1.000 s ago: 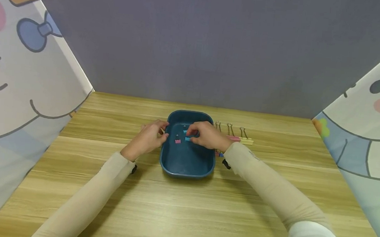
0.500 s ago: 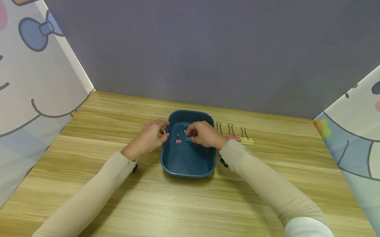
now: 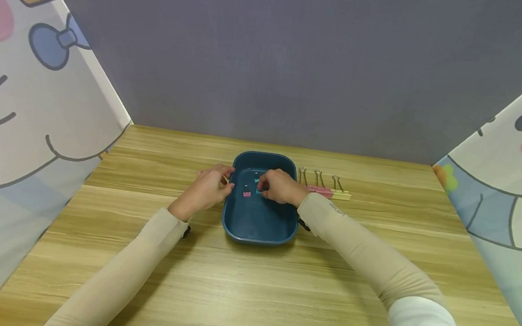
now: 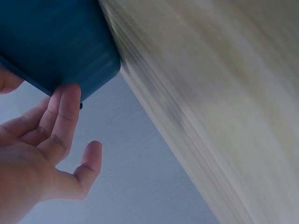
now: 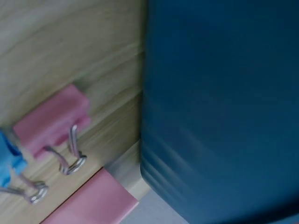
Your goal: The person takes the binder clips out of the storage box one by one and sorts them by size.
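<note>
A dark blue plastic tray (image 3: 259,239) stands on the wooden table. My left hand (image 3: 206,189) holds its left rim, with several fingertips against the outer wall in the left wrist view. My right hand (image 3: 282,187) reaches inside from the right, its curled fingertips pinching a small blue binder clip (image 3: 259,191), partly hidden by the fingers. Left of these fingertips lies a small pink binder clip (image 3: 247,194). Just behind them is another small blue clip (image 3: 257,180). The right wrist view does not show the right hand.
Right of the tray, larger binder clips stand in a row: pink (image 3: 323,192) and yellow (image 3: 341,195). Smaller pink (image 5: 53,121) and blue (image 5: 10,161) clips lie close to the tray's right side. A grey panel (image 3: 273,71) rises behind the table.
The right hand stays at the small blue clip and its wrist sinks slightly toward the tray. The left hand keeps its place; the view shifts a little.
</note>
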A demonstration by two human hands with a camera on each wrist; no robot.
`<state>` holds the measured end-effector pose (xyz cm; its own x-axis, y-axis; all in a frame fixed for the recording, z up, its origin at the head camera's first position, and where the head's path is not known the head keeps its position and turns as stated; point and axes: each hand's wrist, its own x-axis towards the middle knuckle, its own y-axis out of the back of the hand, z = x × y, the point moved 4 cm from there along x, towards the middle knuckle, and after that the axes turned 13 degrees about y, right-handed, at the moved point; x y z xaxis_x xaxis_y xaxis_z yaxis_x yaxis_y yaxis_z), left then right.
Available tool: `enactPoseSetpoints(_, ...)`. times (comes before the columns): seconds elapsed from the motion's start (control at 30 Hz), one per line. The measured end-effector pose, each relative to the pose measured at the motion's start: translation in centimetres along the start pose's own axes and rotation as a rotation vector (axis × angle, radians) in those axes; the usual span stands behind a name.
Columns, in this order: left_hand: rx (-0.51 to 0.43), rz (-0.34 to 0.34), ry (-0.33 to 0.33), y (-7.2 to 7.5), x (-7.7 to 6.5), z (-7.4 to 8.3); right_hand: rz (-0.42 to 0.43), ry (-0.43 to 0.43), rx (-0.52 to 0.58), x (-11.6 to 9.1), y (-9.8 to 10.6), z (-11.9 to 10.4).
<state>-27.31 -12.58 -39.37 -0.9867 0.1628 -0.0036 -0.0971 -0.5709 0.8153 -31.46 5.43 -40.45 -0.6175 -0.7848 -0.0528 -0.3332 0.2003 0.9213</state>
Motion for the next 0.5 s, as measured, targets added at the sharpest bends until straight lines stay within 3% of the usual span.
enactPoseSetpoints(0.5,-0.003,0.008,-0.008,-0.09,0.02,0.11,0.0,-0.043,0.023,0.08,-0.31,0.21)
